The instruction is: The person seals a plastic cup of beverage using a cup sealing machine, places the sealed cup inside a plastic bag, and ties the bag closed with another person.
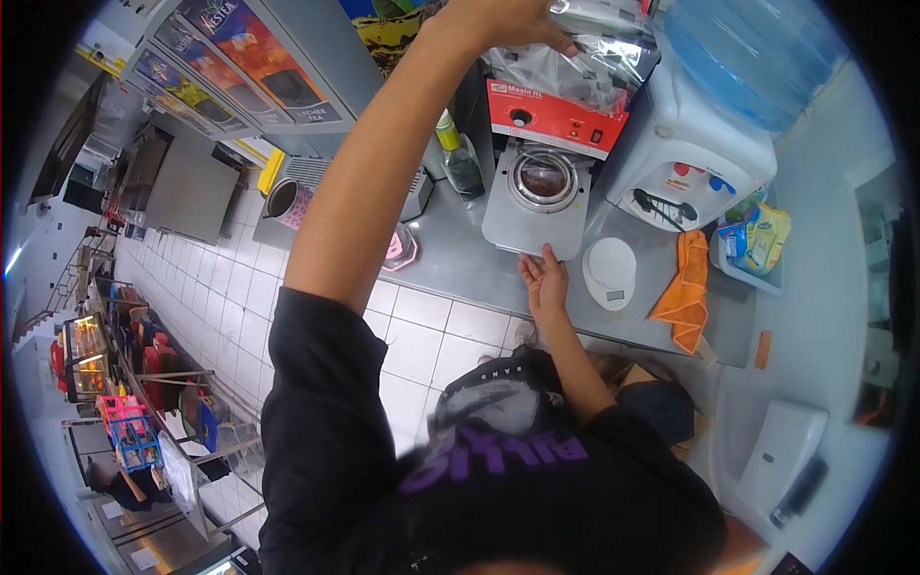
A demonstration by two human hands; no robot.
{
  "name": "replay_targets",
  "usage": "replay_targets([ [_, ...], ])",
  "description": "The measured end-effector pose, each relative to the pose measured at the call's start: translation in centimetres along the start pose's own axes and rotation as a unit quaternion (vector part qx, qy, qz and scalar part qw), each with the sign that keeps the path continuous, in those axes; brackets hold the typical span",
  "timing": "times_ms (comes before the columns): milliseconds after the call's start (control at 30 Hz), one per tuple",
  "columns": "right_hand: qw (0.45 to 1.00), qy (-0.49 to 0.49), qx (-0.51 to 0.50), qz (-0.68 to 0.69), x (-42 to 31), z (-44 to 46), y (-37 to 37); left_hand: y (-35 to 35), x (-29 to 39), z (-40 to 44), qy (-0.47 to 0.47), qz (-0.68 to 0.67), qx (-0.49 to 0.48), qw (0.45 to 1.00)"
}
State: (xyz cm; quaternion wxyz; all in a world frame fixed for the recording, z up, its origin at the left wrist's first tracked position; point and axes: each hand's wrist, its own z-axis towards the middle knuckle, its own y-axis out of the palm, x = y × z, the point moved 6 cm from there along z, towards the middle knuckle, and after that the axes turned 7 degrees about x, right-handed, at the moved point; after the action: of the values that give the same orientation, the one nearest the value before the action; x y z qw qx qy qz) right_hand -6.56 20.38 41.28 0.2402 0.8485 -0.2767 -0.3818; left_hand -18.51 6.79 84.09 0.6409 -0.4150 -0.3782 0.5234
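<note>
A cup sealing machine (pixel 551 120) stands on the metal counter, its red front panel marked "Mesin HL". Over its top lies clear plastic film (pixel 575 72) with dark patches. My left hand (pixel 508 21) reaches to the top of the machine, thumb stretched over the film; its other fingers are mostly cut off or hidden. Below the panel, a grey sliding tray (pixel 503 220) carries a round metal ring (pixel 517 182) with something brown inside it. My right hand (pixel 546 287) is palm up, fingers apart, with the fingertips at the tray's front edge.
A white kitchen scale (pixel 610 268) and an orange cloth (pixel 682 297) lie to the right, before a water dispenser (pixel 704 144). Left stand a green-capped bottle (pixel 460 163), a pink patterned cup (pixel 287 203) and a drink dispenser (pixel 240 67). A person (pixel 129 484) is far left.
</note>
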Motion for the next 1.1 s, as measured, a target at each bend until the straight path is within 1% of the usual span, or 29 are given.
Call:
replay_targets([
  [67, 0.999, -0.026, -0.016, -0.031, 0.3, 1.0, -0.5, -0.9, 0.4, -0.6, 0.033, -0.027, 0.032, 0.999],
  [100, 0.999, -0.026, -0.019, -0.031, 0.0, 1.0, -0.6, -1.0, 0.5, -0.6, 0.032, -0.025, 0.033, 0.999],
  [167, 0.992, 0.072, -0.074, 0.069, -0.1, 0.8, -0.4, -1.1, 0.3, -0.4, -0.004, -0.014, 0.036, 0.999],
  [200, 0.992, 0.075, -0.074, 0.068, -0.5, 0.8, -0.1, -1.2, 0.5, -0.8, -0.006, -0.013, 0.034, 0.999],
  [267, 0.983, 0.127, -0.059, 0.12, -1.1, 1.1, 0.3, -2.5, 1.5, -2.3, 0.016, -0.019, 0.112, 0.993],
  [300, 0.983, 0.129, -0.056, 0.12, -1.3, 2.1, 0.1, -2.3, 1.6, -2.7, 0.014, -0.02, 0.109, 0.994],
  [367, 0.963, 0.147, -0.098, 0.204, -1.4, 5.6, -0.3, -3.0, 2.2, -3.9, 0.049, -0.032, 0.204, 0.977],
  [400, 0.954, 0.153, -0.112, 0.232, -1.4, 7.5, -0.5, -2.5, 2.4, -5.0, 0.048, -0.031, 0.203, 0.978],
  [433, 0.966, 0.12, -0.136, 0.183, -1.5, 9.3, -0.6, -2.5, 2.4, -7.0, 0.05, -0.101, 0.284, 0.952],
  [467, 0.975, 0.085, -0.157, 0.134, -1.7, 10.9, -0.5, -2.3, 2.5, -8.9, 0.055, -0.169, 0.362, 0.915],
  [500, 0.978, 0.061, -0.169, 0.107, -2.1, 12.1, 0.2, -0.6, 2.9, -10.3, 0.059, -0.169, 0.359, 0.916],
  [567, 0.979, 0.043, -0.183, 0.085, -2.2, 13.7, 2.2, 2.0, 2.8, -12.6, 0.018, -0.17, 0.402, 0.899],
  [600, 0.98, 0.037, -0.182, 0.076, -2.2, 14.4, 2.7, 2.5, 3.0, -12.2, 0.004, -0.144, 0.38, 0.914],
  [633, 0.98, 0.038, -0.18, 0.071, -2.5, 14.6, 3.4, 2.6, 2.6, -11.7, 0.0, -0.145, 0.38, 0.914],
  [700, 0.981, 0.035, -0.18, 0.061, -2.8, 15.0, 4.1, 1.7, 2.2, -9.5, 0.048, -0.108, 0.384, 0.916],
  [733, 0.982, 0.034, -0.179, 0.058, -2.9, 15.0, 4.3, 0.3, 2.2, -8.2, 0.046, -0.105, 0.384, 0.916],
  [800, 0.982, 0.037, -0.175, 0.061, -2.9, 14.9, 4.7, -1.6, 3.1, -4.7, 0.072, -0.009, 0.326, 0.943],
  [833, 0.983, 0.035, -0.174, 0.056, -2.9, 14.9, 4.7, -1.7, 2.7, -3.0, 0.071, -0.008, 0.325, 0.943],
  [900, 0.983, 0.035, -0.17, 0.052, -2.9, 15.0, 4.4, -0.8, 2.9, 0.0, 0.121, 0.058, 0.267, 0.954],
  [933, 0.984, 0.035, -0.168, 0.051, -2.9, 14.9, 4.5, -0.5, 3.1, 0.3, 0.12, 0.058, 0.268, 0.954],
  [1000, 0.984, 0.036, -0.17, 0.05, -2.9, 14.8, 4.7, 1.7, 3.1, 1.1, 0.095, -0.026, 0.111, 0.989],
  [1033, 0.984, 0.036, -0.169, 0.052, -2.9, 14.7, 4.7, 2.1, 3.1, 1.0, 0.097, -0.025, 0.11, 0.989],
  [1100, 0.984, 0.033, -0.165, 0.053, -2.9, 14.7, 4.6, 3.5, 3.1, -0.1, 0.111, 0.03, 0.165, 0.98],
])
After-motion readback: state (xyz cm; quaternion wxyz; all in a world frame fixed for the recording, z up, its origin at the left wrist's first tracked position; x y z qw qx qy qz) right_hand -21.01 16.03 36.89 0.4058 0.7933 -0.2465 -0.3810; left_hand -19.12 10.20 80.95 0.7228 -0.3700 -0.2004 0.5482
